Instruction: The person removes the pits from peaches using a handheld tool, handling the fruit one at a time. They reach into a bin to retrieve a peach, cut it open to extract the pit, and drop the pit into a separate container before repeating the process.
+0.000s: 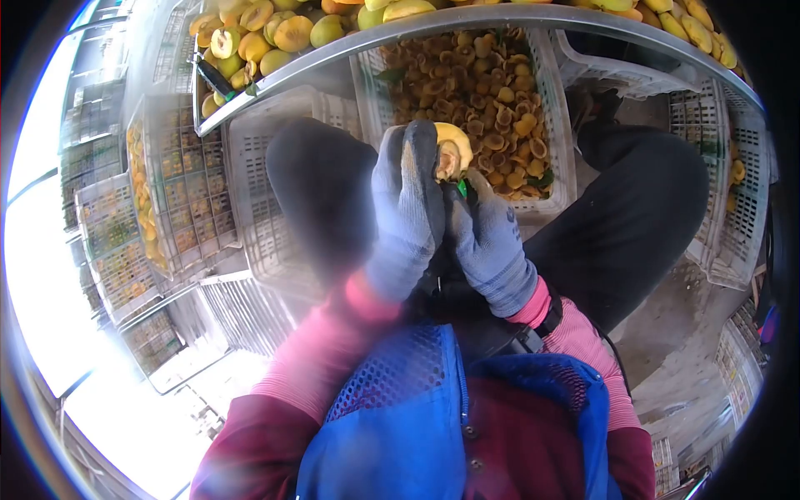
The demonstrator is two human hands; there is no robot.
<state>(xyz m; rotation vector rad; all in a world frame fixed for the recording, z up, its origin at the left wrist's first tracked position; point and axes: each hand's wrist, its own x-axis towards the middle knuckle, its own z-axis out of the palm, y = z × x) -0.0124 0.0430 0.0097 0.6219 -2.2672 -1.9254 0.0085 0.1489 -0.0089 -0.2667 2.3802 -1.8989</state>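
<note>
Both my hands wear grey-blue work gloves with dark palms and meet at the centre of the head view. A yellow fruit (452, 150), cut so that its brownish inside shows, sits between them. My left hand (406, 196) is closed against the fruit's left side, its fingers pointing up. Just below the fruit, my right hand (492, 237) is closed round a small tool with a green part (462, 188); most of the tool is hidden. Beyond the hands a white crate (560, 125) holds many brownish cut pieces.
A metal-edged table (333, 57) with yellow-green fruit (293, 33) curves across the top, a dark-handled object (215, 79) at its left corner. Plastic crates (187, 179) stand at the left, others (733, 183) at the right. My bent knees flank the hands.
</note>
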